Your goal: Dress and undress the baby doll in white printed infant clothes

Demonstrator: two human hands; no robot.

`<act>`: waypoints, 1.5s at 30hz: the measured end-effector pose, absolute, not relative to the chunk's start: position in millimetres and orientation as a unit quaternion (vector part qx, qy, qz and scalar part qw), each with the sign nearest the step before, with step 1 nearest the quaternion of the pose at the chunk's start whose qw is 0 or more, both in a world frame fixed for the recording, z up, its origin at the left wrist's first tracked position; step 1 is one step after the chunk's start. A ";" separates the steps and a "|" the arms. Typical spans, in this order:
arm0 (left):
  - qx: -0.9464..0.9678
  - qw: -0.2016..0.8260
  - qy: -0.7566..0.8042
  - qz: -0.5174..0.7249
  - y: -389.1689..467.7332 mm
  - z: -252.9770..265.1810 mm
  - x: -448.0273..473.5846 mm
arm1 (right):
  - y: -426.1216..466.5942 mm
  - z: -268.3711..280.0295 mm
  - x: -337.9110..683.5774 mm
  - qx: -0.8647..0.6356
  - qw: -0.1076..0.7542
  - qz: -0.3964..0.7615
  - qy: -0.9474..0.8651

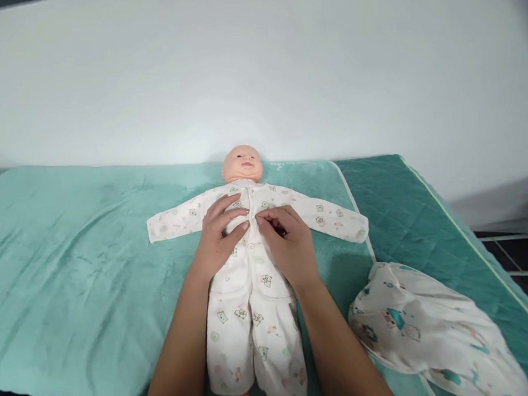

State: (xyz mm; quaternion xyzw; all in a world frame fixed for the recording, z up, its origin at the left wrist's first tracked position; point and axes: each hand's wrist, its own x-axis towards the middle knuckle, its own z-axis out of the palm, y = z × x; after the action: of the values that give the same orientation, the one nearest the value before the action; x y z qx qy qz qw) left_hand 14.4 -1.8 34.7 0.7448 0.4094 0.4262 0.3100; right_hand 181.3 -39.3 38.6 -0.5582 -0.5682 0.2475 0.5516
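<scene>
A baby doll lies on its back, dressed in a white printed baby shirt and matching trousers. Both sleeves stretch out to the sides. My left hand rests on the chest with its fingers apart, thumb and index fingertips beside the front opening. On the other side of that opening, my right hand is closed, thumb and index finger pinching the shirt's edge around mid-chest. A button or snap there is too small to make out. Lower down, the shirt front lies together over the belly, and bare feet show below the trouser legs.
A light green blanket lies under the doll, over a darker quilted cover. A crumpled white printed cloth lies at the right. Behind the bed rises a white wall. Dark tiled floor shows past the right edge.
</scene>
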 end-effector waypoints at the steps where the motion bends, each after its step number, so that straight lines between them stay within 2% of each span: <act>1: 0.745 0.310 0.410 0.425 -1.9 34.4 14.5 | -39.0 38.1 181.6 -0.552 0.552 0.259 -0.568; 5: 0.745 0.315 0.411 0.421 -1.7 35.6 15.0 | -39.4 42.7 181.3 -0.540 0.524 0.271 -0.601; 9: 0.731 0.354 0.406 0.418 -4.0 38.0 9.5 | -49.0 55.8 177.3 -0.586 0.421 0.216 -0.657; 13: 0.749 0.394 0.381 0.373 -7.3 47.1 -2.2 | -60.0 64.8 172.9 -0.633 0.343 0.219 -0.658; 15: 0.760 0.420 0.374 0.326 -9.1 53.7 -7.3 | -59.8 64.3 172.9 -0.639 0.352 0.238 -0.642; 18: 0.761 0.456 0.363 0.286 -11.6 60.6 -11.3 | -54.2 59.0 178.0 -0.613 0.413 0.298 -0.604; 23: 0.781 0.435 0.348 0.282 -12.2 59.5 -10.9 | -55.3 42.6 194.6 -0.546 0.512 0.374 -0.548; 34: 0.785 0.400 0.356 0.311 -16.0 58.3 -3.2 | -67.6 24.3 197.9 -0.511 0.569 0.380 -0.520; 37: 0.796 0.373 0.356 0.316 -15.3 57.8 -3.4 | -68.9 30.2 199.3 -0.503 0.542 0.374 -0.560; 41: 0.794 0.366 0.359 0.326 -15.5 58.0 -2.4 | -74.2 40.7 198.5 -0.502 0.469 0.299 -0.662; 45: 0.779 0.393 0.369 0.320 -16.6 59.2 -2.3 | -75.8 43.7 194.4 -0.511 0.462 0.288 -0.665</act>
State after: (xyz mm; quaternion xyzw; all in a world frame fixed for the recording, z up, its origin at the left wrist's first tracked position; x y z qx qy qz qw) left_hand -2.3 -16.6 59.2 0.7789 0.3694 0.3202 0.3929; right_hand 194.4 -75.8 43.7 -0.5107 -0.6652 0.2876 0.4625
